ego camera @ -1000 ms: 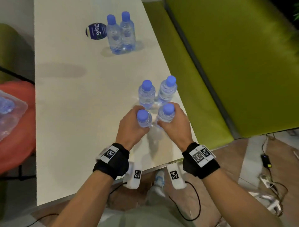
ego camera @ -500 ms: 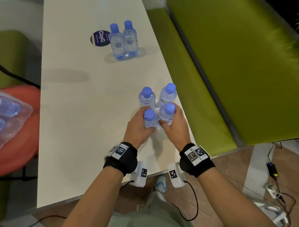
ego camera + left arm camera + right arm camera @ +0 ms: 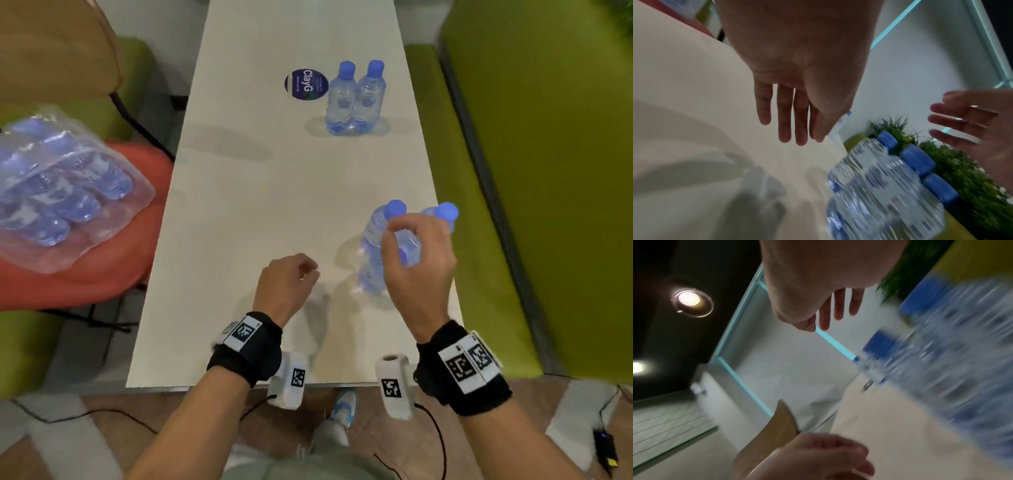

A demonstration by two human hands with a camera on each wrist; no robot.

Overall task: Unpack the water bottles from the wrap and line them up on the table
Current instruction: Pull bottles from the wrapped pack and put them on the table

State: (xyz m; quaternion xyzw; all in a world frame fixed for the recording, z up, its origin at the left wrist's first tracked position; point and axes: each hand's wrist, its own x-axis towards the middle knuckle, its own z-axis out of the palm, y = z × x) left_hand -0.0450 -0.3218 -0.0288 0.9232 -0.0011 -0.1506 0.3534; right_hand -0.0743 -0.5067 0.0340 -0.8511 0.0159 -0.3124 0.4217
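A cluster of clear water bottles (image 3: 371, 253) with blue caps stands near the table's right edge, close to me. Their exact number is hidden behind my right hand (image 3: 404, 236), which hovers over them with fingers loosely bent and nothing in it. My left hand (image 3: 308, 274) hangs over the table left of the cluster, also holding nothing. The left wrist view shows its fingers (image 3: 785, 123) straight, the bottles (image 3: 879, 186) beside it, and the right hand (image 3: 972, 129) spread. Two more bottles (image 3: 354, 99) stand side by side further up the table. The plastic wrap pack (image 3: 58, 192) holds several bottles.
The pack lies on a red seat (image 3: 102, 274) left of the white table (image 3: 274, 205). A round dark blue sticker (image 3: 306, 84) sits by the far bottles. A green bench (image 3: 548, 171) runs along the right side. Cables and a charger (image 3: 604, 448) lie on the floor.
Both hands have let go of the two nearest bottles and drawn back from the cluster. The head view has swung left, bringing the wrapped pack into sight.
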